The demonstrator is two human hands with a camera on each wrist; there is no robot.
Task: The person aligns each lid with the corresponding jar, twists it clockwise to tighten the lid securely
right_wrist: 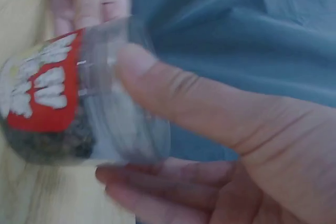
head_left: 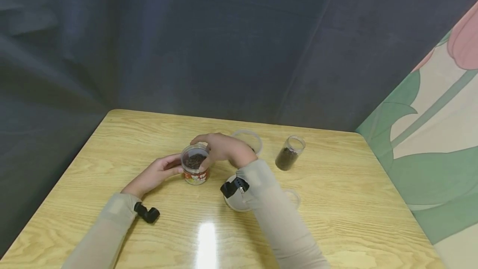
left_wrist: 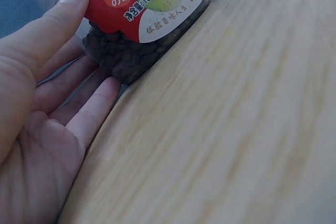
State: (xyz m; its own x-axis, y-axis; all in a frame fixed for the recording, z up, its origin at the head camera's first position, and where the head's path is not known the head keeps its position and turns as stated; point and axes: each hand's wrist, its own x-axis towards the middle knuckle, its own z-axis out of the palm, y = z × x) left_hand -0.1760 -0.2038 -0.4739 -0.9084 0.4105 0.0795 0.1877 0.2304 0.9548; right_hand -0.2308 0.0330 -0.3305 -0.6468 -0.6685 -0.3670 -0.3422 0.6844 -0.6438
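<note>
A clear plastic jar [head_left: 196, 177] with a red label stands near the middle of the table, dark dried pieces inside it. My left hand [head_left: 158, 174] holds its left side; in the left wrist view the thumb lies on the label [left_wrist: 118, 3] and the fingers reach along the lower side. From the right and above, my right hand [head_left: 222, 148] grips the upper rim. The right wrist view shows the thumb on the clear neck [right_wrist: 118, 103] and the fingers at the opposite side, slightly blurred.
A taller clear jar [head_left: 287, 157] with dark contents stands to the right. Behind my right wrist is a clear round container [head_left: 248, 132], partly hidden. Below my right forearm lie a pale round disc [head_left: 236, 204] and a clear ring-shaped piece [head_left: 295, 196]. A dark curtain [head_left: 231, 53] hangs behind the table.
</note>
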